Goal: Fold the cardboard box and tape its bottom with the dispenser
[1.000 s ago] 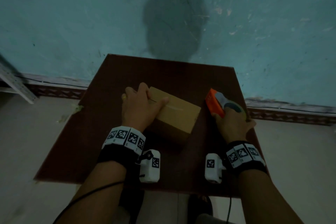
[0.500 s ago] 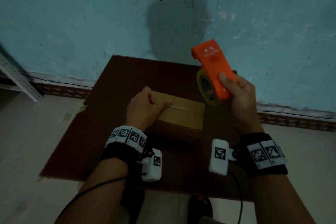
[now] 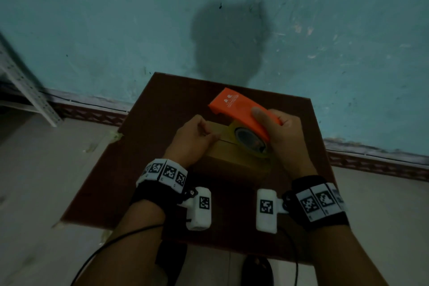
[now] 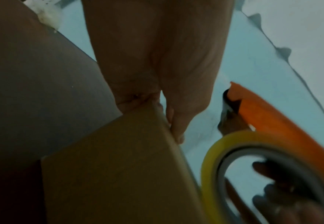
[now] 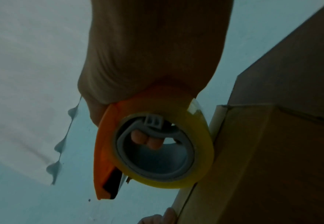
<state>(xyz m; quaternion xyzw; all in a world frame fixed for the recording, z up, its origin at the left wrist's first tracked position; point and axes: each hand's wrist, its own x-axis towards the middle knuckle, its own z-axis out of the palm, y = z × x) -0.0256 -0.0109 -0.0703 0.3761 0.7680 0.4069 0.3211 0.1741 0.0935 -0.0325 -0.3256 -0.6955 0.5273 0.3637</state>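
A small brown cardboard box (image 3: 232, 160) stands on the dark table (image 3: 162, 111) with its flaps folded shut and a seam along the top. My left hand (image 3: 195, 139) holds its left end: the fingers curl over the far edge and the thumb lies on top by the seam. My right hand (image 3: 287, 137) grips the orange tape dispenser (image 3: 236, 109), whose yellow tape roll (image 3: 232, 126) sits over the right part of the box top. In the right wrist view the roll (image 5: 201, 136) touches the box (image 5: 272, 151) at its upper edge. In the left wrist view the roll (image 4: 211, 159) sits just right of the box (image 4: 109, 174).
The small table stands against a teal wall (image 3: 116, 30), with beige floor on both sides. A perforated metal shelf post (image 3: 23, 84) leans at far left. A dark shoe (image 3: 255, 269) shows below the table's near edge, and a cable trails from my left wrist.
My right hand picked the dispenser up from the table right of the box, raised it, then brought it down onto the box top. My left hand stayed on the box.
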